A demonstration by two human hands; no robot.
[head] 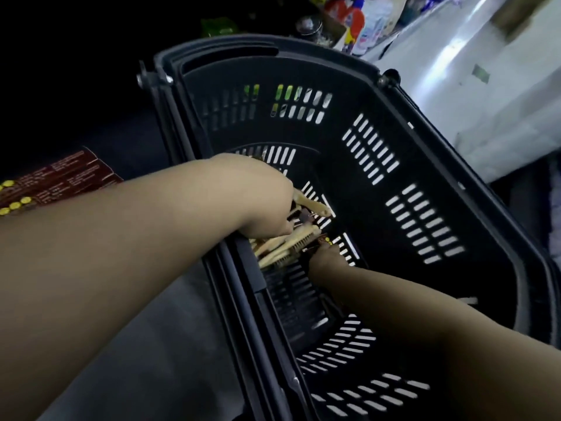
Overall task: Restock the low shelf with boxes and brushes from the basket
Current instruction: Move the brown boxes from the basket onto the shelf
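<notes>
The black basket [425, 165] stood tilted in view, its slotted walls dark. Outside its left rim lay a row of dark red boxes [60, 180]. The left hand [264, 202] reached over that rim and was curled round a bundle of wooden brushes [282, 247] against the left wall. The right hand [326, 264] reached in from the near rim, fingertips on a small dark red box [322, 240] beside the brushes; whether it gripped could not be told.

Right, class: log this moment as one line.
stage: unloading basket | left hand: grips brushes | right hand: on box, grip unclear | red boxes: left of basket
</notes>
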